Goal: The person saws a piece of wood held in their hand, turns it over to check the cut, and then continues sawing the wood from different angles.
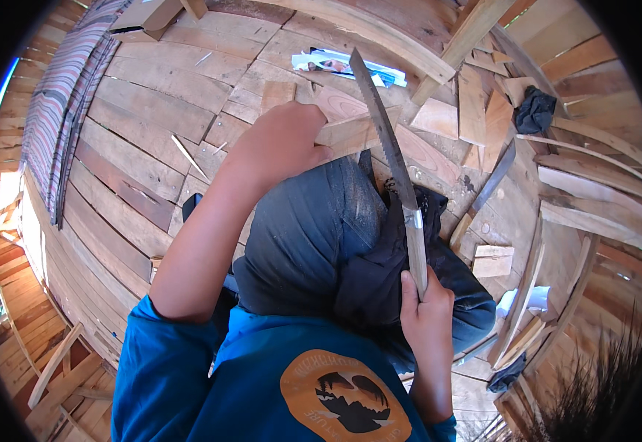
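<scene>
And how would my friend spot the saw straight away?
Start at the blue shirt, then find the right hand. It grips the saw by its pale handle, grey blade pointing up. Unlike the long knife lying on the floor, this blade shows jagged teeth.

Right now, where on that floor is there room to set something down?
Left of the wood sliver, floorboards lie mostly bare up to the striped cloth. Crowded: right of the saw, around the long knife, wood offcuts and black bundle.
</scene>
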A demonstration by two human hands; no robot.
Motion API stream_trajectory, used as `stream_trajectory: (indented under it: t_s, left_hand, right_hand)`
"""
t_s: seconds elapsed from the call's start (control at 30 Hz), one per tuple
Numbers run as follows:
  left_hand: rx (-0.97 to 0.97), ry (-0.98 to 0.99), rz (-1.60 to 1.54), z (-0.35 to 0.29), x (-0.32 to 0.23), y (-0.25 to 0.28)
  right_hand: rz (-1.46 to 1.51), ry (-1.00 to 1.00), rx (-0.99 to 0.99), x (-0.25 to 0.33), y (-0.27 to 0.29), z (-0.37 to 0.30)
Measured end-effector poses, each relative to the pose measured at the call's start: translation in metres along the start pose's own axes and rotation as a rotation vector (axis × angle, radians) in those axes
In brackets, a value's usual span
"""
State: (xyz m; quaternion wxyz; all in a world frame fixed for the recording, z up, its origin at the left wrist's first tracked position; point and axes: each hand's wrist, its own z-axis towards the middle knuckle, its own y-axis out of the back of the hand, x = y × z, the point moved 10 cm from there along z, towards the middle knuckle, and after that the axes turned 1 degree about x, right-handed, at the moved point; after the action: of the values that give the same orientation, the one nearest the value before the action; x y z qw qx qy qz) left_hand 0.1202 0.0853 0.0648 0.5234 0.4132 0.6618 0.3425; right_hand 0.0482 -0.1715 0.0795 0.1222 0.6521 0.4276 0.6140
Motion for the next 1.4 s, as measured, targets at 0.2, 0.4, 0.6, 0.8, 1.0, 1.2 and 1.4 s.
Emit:
stream_trajectory:
  t_s: [0.2,0.4,0.6,0.8,1.0,1.2,1.4]
  left_hand:
    - [-0.069,-0.006,0.024,0.001,0.000,-0.005]
    - [-0.007,0.080,-0.062,0.002,0.019,-0.004]
    - [-0.034,-0.025,0.074,-0.001,-0.004,-0.011]
    - [0.041,0.045,0.042,0.001,0.007,-0.012]
    - [-0.155,-0.045,0.050,-0.002,0.001,0.001]
    - [-0.102,-0.006,0.014,0.001,0.005,-0.001]
    - [0.077,0.129,-0.074,0.009,0.023,-0.007]
  right_hand:
    - [0.062,0.121,-0.053,0.014,-0.019,0.058]
    - [0.040,-0.045,0.069,0.008,0.000,0.022]
    - [0.022,0.054,-0.011,0.010,-0.016,0.033]
    - [0.010,0.033,0.012,0.023,-0.012,0.049]
    - [0.034,-0.113,0.076,-0.009,-0.006,-0.004]
    - [0.034,0.082,-0.007,0.016,-0.025,0.057]
    - [0.067,-0.053,0.010,0.000,0.001,0.010]
